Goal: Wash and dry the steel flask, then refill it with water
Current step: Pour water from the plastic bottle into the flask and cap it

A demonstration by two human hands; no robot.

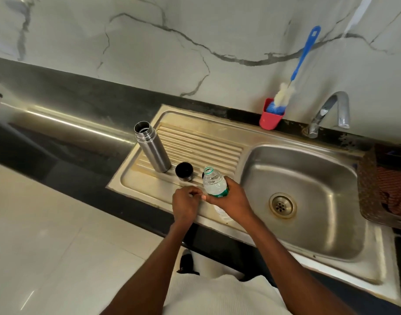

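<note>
While the steel flask is standing uncapped:
Right hand: you are gripping the plastic bottle, fingers wrapped.
Left hand: you are curling fingers together; contents unclear.

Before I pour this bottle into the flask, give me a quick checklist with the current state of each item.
1. Flask open: ok, its mouth is uncovered.
2. Flask upright on the drainboard: ok.
3. Bottle uncapped: ok, its neck is open.
4. Bottle held firmly: ok, the right hand grips it.
5. Left hand free to steady the flask: cannot tell, its fingers are curled, perhaps around the bottle's cap.
6. Flask dry inside: cannot tell.
</note>
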